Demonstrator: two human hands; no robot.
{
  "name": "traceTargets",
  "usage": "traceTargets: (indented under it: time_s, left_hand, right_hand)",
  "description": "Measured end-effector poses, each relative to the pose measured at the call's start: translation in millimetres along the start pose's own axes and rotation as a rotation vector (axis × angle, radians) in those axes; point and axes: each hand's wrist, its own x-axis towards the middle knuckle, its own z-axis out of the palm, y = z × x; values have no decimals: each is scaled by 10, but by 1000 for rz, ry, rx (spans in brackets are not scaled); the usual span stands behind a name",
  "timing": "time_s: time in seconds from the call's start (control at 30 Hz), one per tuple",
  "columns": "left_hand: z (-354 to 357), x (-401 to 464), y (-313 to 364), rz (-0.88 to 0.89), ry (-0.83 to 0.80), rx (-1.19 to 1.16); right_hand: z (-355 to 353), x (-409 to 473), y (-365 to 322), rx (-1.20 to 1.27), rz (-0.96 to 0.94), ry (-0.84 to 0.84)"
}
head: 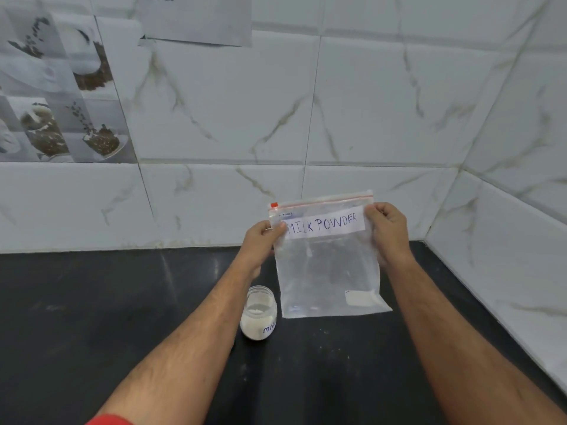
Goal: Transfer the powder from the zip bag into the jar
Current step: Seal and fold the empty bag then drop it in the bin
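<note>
A clear zip bag (pixel 328 271) labelled "MILK POWDER" hangs upright above the black counter, its red zip strip on top. A small patch of white powder lies in its lower right corner. My left hand (pixel 260 240) pinches the bag's upper left edge and my right hand (pixel 388 231) pinches its upper right edge. A small open glass jar (pixel 258 314), partly filled with white powder and bearing a handwritten label, stands on the counter just left of the bag's bottom, below my left wrist.
The black counter (pixel 92 317) runs to white marble-pattern tiled walls (pixel 368 102) behind and to the right, forming a corner at the far right. A paper sheet (pixel 196 19) hangs on the wall at top.
</note>
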Motion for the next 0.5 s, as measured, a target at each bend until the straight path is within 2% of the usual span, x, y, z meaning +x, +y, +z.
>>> traceTargets:
  time_s: [0.1, 0.33, 0.43, 0.5]
  left_hand:
    - [133, 17, 16, 29, 40, -24]
    - [198, 31, 49, 88, 71, -17]
    - [253, 23, 79, 113, 111, 5]
    - [281, 10, 119, 114, 134, -41]
  right_hand:
    - [-92, 45, 23, 27, 11, 33]
    - [-298, 193, 119, -177, -77, 86]
    - [-292, 202, 102, -140, -65, 95]
    - [-304, 191, 90, -43, 10, 27]
